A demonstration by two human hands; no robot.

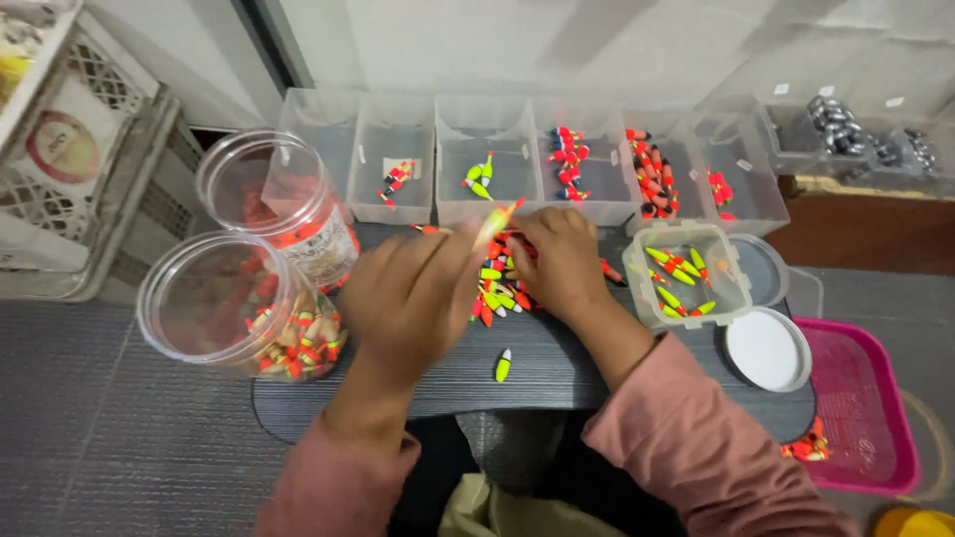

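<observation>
I note my left hand [413, 293] pinching one yellow-orange float [494, 223] above the pile [500, 283] on the worktop [557, 368]; my right hand [559, 261] rests curled on that pile. Several sorting bins [582, 174] hold floats; much remains loose, two jars [239, 308] part-full.

The fishing floats [497, 288] look like smooth painted plastic, glossy in orange, yellow and green; the two round jars [224, 298] are clear, shiny plastic; the row of bins [497, 129] is frosted, half-clear plastic; the board [557, 373] is dark, matt and finely ribbed; the basket [865, 398] is pink plastic mesh; the sleeves [696, 447] are soft pink cloth.
</observation>
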